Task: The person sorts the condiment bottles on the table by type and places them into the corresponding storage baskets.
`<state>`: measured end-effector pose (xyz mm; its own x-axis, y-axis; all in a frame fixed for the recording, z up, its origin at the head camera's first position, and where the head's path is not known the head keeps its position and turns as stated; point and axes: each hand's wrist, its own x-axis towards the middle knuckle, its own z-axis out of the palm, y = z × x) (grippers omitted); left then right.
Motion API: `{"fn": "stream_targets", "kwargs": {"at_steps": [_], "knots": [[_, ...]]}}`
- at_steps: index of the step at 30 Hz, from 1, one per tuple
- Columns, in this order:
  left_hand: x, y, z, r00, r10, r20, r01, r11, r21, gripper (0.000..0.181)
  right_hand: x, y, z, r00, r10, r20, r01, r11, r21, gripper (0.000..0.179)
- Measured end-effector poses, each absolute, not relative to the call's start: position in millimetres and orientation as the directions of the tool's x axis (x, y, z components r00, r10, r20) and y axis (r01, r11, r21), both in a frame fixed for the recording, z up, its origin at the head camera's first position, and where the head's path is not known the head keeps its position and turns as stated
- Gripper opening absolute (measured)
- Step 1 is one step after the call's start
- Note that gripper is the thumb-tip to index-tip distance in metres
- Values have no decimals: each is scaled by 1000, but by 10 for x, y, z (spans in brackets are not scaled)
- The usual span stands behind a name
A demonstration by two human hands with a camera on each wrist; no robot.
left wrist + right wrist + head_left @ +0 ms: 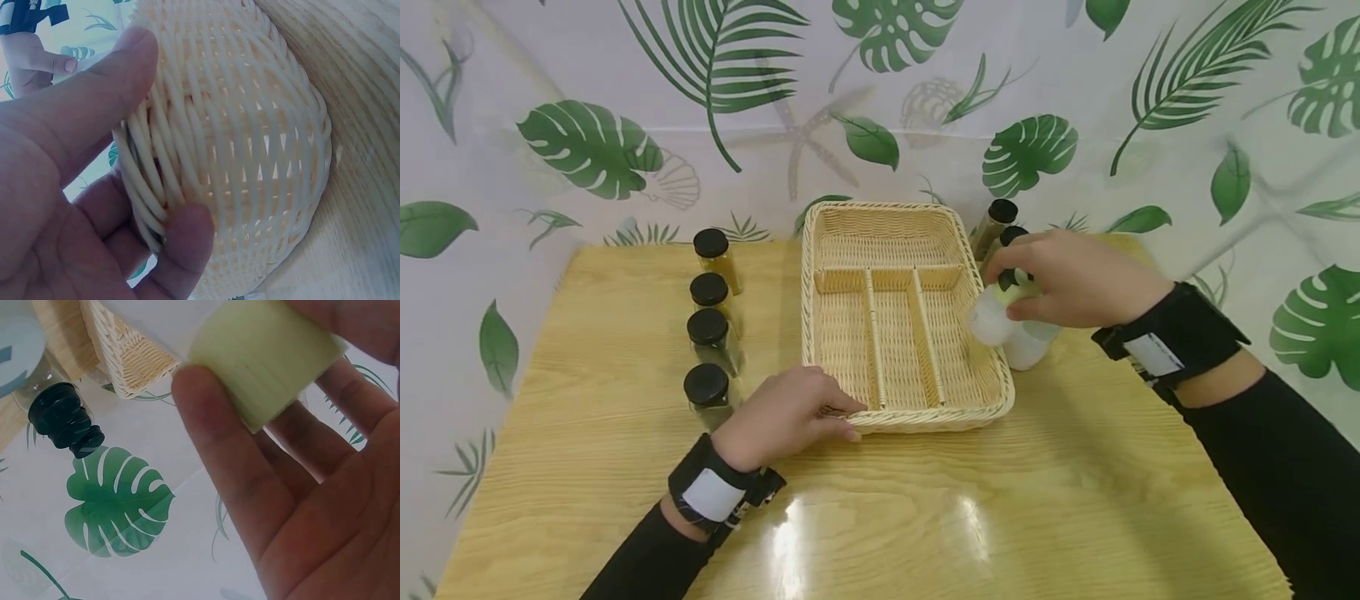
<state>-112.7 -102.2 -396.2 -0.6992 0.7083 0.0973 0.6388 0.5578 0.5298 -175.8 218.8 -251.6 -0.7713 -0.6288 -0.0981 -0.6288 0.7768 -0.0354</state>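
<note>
A woven basket (910, 421) has one wide compartment at the back and three narrower ones in front. My left hand (786, 412) grips its front rim near the left corner, thumb and fingers on either side of the wicker (262, 144). By its pale yellow-green cap (269, 356), my right hand (1075, 279) holds a white bottle (989, 322) tilted over the basket's right edge. The bottle's lower end is partly over the right front compartment. Another whitish bottle (1027, 348) stands on the table just outside the basket, partly hidden behind the held one.
Several black-lidded jars (706, 385) line up left of the basket. More black-lidded jars (1002, 211) stand behind my right hand, partly hidden. A leaf-patterned cloth (925, 158) hangs behind the wooden table (925, 517).
</note>
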Motion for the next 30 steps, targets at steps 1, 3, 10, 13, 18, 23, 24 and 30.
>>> {"fn": "stream_targets", "kwargs": {"at_steps": [1, 3, 10, 13, 18, 23, 24, 30], "knots": [[-1121, -1032, -3960, -699, 709, 91, 638, 561, 528, 30, -1765, 2176, -2530, -774, -625, -104, -624, 780, -45, 32], [-1110, -1052, -3957, -695, 714, 84, 639, 560, 528, 30, -1779, 2151, -2557, -774, -624, -112, -621, 781, -62, 32], [-1125, -1049, -3955, -708, 698, 108, 639, 568, 518, 30, -1867, 2071, -2577, -787, -609, -97, -604, 793, -73, 33], [-1127, -1037, -3976, -702, 705, 105, 641, 560, 524, 30, -1892, 2054, -2585, -791, -600, -121, -595, 800, -76, 34], [-1125, -1016, -4000, -692, 712, 121, 645, 534, 547, 29, -1938, 2066, -2599, -785, -609, -112, -605, 793, -67, 32], [-1120, -1006, -3989, -689, 716, 113, 639, 527, 560, 29, -1996, 2074, -2595, -789, -601, -130, -597, 799, -72, 33], [-1122, -1005, -3985, -690, 715, 112, 639, 528, 560, 29, -2008, 2072, -2592, -791, -596, -136, -592, 803, -74, 33], [-1125, -1030, -3989, -690, 717, 100, 636, 534, 557, 29, -2101, 2034, -2575, -805, -570, -164, -563, 822, -90, 35]]}}
